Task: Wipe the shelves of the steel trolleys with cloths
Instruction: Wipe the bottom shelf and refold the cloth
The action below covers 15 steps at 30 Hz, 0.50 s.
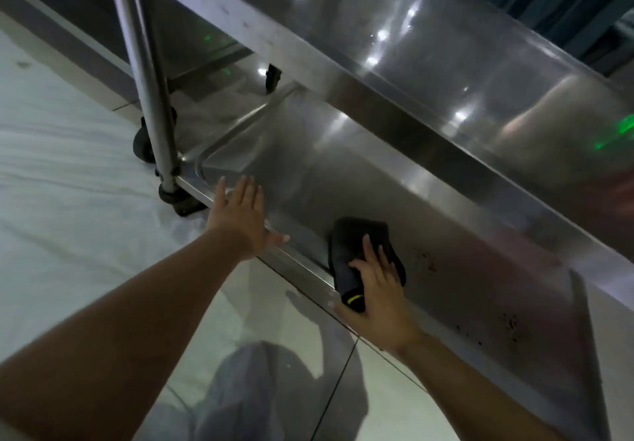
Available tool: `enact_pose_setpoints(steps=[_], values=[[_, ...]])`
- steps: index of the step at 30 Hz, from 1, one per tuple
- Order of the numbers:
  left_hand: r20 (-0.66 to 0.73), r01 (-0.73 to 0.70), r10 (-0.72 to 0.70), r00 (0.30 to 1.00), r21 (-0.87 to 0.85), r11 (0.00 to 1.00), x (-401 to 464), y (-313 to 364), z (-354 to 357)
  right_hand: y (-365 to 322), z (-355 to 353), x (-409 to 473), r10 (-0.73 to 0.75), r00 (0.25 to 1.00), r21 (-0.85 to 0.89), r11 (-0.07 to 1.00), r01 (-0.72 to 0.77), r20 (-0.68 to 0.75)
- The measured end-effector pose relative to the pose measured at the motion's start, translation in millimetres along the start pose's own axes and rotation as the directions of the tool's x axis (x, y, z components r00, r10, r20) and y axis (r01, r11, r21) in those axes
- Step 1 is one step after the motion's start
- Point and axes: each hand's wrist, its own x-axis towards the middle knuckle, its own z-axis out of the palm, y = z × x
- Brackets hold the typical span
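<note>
While the left hand [240, 214] lies flat with straight, spread fingers on the front rim of the steel trolley's lower shelf [308, 173], the right hand [375, 289] presses a dark folded cloth [356, 245] onto that shelf with straight fingers. Under the right palm, the cloth's long axis runs from the rim away across the shelf. A small yellow mark on its near end, beside the right thumb, is too small to read.

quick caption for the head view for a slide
Right hand presses a dark cloth on the trolley's lower shelf; left hand open at its rim.
</note>
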Motion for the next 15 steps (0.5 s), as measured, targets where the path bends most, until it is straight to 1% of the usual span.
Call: enact_pose_setpoints(steps=[1,3,6,8,10,12,13,15], values=[[0.013,0.022,-0.022,1.000,-0.001,1.000,6,-5,4,-2,5,7,-0.009,1.000,0.055,0.998,0.011,-0.025],[0.028,0.049,-0.048,0.998,-0.056,0.997,14,-12,13,-5,14,24,-0.004,0.998,0.117,0.993,0.012,-0.069],[0.015,0.033,-0.031,0.999,-0.139,0.990,19,-17,24,1,18,45,0.025,0.998,0.193,0.981,-0.014,-0.055],[0.017,0.027,-0.025,1.000,-0.164,0.986,23,-17,26,12,18,56,0.061,0.997,0.148,0.988,-0.053,-0.052],[0.027,0.031,-0.027,0.999,-0.166,0.986,25,-18,26,20,14,74,0.183,0.981,0.044,0.983,-0.180,-0.067],[0.037,0.034,-0.028,0.999,-0.154,0.988,27,-19,27,15,7,105,0.298,0.952,0.021,0.955,-0.297,-0.073],[0.047,0.035,-0.028,0.998,-0.150,0.988,27,-18,27,7,3,124,0.311,0.949,0.038,0.950,-0.309,-0.059],[0.085,0.050,-0.038,0.996,-0.147,0.988,28,-17,25,-21,0,165,0.254,0.967,0.058,0.966,-0.253,-0.012]])
